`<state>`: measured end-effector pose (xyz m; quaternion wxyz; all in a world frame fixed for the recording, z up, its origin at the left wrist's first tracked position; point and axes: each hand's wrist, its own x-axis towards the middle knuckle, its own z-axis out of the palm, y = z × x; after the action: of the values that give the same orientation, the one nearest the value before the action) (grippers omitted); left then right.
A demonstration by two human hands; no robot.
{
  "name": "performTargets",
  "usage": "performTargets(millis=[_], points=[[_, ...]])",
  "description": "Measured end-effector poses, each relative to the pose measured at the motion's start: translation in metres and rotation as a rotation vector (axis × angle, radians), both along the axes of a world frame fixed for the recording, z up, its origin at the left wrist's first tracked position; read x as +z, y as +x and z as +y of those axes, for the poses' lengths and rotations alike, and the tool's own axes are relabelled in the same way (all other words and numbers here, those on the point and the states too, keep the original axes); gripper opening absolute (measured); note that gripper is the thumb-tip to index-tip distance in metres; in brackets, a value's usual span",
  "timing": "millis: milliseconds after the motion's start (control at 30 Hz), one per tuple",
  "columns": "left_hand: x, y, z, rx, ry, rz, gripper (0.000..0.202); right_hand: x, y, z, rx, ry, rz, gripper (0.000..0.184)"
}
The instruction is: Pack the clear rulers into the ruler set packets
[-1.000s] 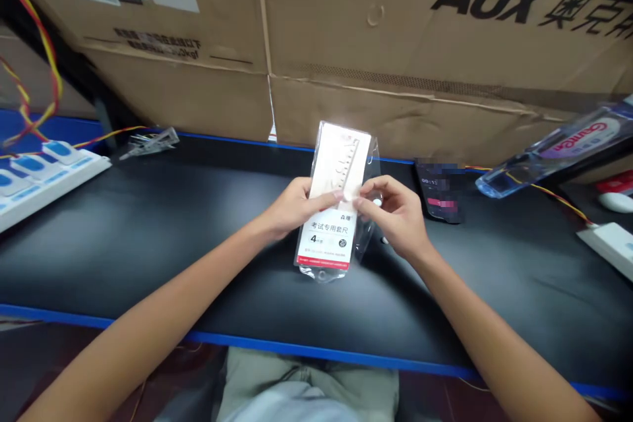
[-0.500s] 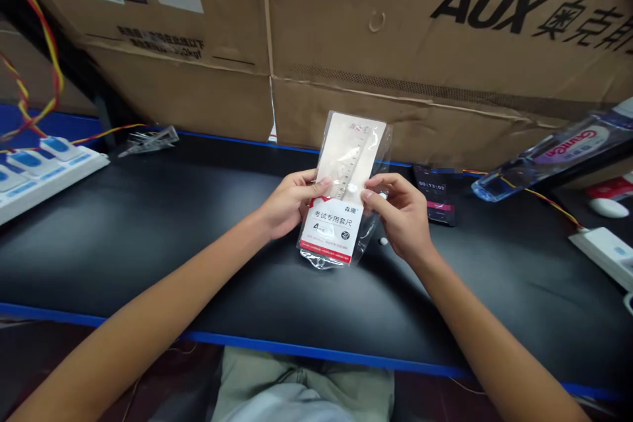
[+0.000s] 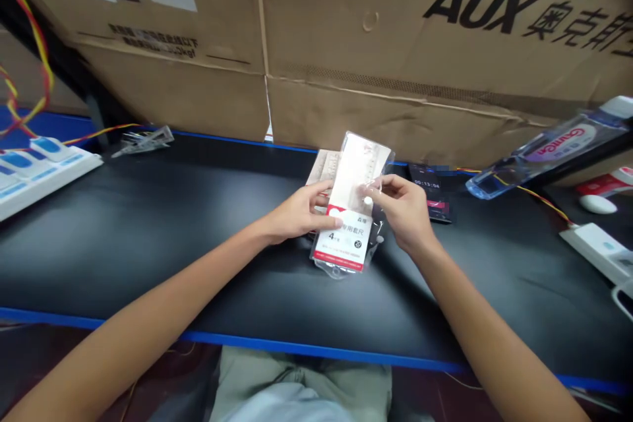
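A clear plastic packet of rulers (image 3: 341, 244) with a white and red label is tilted above the black desk. My left hand (image 3: 301, 212) holds its left side, thumb over the label and fingers behind. My right hand (image 3: 403, 208) pinches its right edge near the middle. A ruler shows through the upper part of the packet. Behind it, to the left, sticks out a pale piece with ruler marks (image 3: 321, 168); most of it is hidden, so I cannot tell if it is a second packet. Small white round bits (image 3: 380, 239) show beside the packet.
A large cardboard box (image 3: 346, 26) stands along the back of the desk (image 3: 198, 264). At right are a phone (image 3: 429, 188), a tilted water bottle (image 3: 548, 148), a white oval object (image 3: 597, 204) and a power strip (image 3: 601, 250). Another power strip (image 3: 49, 171) lies left, near clear plastic pieces (image 3: 143, 140).
The packet has shifted right and slightly down. A pale piece with ruler marks now shows behind its left side. My left thumb has moved down onto the label.
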<state>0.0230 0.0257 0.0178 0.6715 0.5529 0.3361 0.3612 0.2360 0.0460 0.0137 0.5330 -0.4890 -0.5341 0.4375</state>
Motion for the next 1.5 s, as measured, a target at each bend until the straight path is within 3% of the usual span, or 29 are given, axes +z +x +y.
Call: performTargets(millis=[200, 300, 467, 600, 733, 933, 1100, 1233, 1367, 1500], points=[[0.004, -0.015, 0.017, 0.315, -0.058, -0.008, 0.057, 0.0, 0.011, 0.013, -0.144, -0.066, 0.056, 0.022], [0.011, -0.036, 0.029, 0.445, -0.027, 0.128, 0.047, 0.002, 0.016, 0.017, -0.17, -0.105, 0.058, 0.025], [0.018, -0.076, 0.04, 0.412, 0.091, 0.715, 0.053, -0.003, 0.025, 0.023, -0.198, -0.034, -0.032, 0.033], [0.019, -0.093, 0.043, 0.397, 0.246, 1.234, 0.057, -0.017, 0.035, 0.031, -0.153, 0.015, -0.369, 0.033], [0.026, -0.096, 0.041, 0.354, 0.233, 1.507, 0.046, -0.024, 0.046, 0.035, -0.141, 0.016, -0.606, 0.043], [0.035, -0.096, 0.034, 0.321, 0.163, 1.664, 0.049, -0.025, 0.052, 0.039, -0.09, 0.038, -0.76, 0.065], [0.029, -0.097, 0.035, 0.385, 0.229, 1.695, 0.043, -0.031, 0.051, 0.038, -0.001, 0.107, -0.891, 0.054], [0.02, -0.088, 0.035, 0.441, 0.455, 1.493, 0.029, -0.031, 0.052, 0.036, 0.095, 0.161, -0.958, 0.04], [0.011, -0.062, 0.027, 0.263, 0.757, 1.145, 0.026, -0.031, 0.052, 0.035, 0.179, 0.195, -0.993, 0.041], [0.001, -0.036, 0.014, 0.05, 0.892, 0.979, 0.036, -0.034, 0.052, 0.035, 0.189, 0.2, -1.006, 0.042]])
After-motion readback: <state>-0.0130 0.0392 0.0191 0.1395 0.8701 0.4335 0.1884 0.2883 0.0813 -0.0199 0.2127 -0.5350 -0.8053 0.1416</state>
